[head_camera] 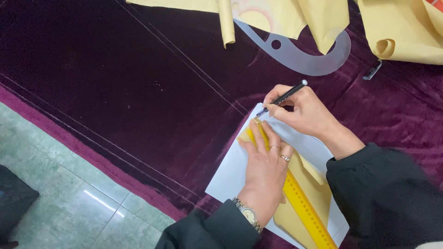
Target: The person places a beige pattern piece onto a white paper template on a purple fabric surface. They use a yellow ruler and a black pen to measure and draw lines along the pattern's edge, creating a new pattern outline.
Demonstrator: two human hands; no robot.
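A white sheet of paper point(235, 173) lies on dark purple velvet fabric point(138, 92). On the sheet sit a tan paper piece point(316, 193) and a yellow ruler point(307, 212). My left hand point(265, 173) presses flat on the ruler and the tan piece; it wears two rings and a wristwatch. My right hand point(304, 113) grips a black pen point(282, 97), whose tip touches the sheet's far corner beside the ruler's end.
A clear curved drafting template point(300, 55) lies further up the velvet, partly under rolled tan pattern paper point(401, 32). A small dark clip-like object point(372, 70) rests near it. Chalk lines cross the fabric. Pale floor tiles point(60, 193) show at lower left.
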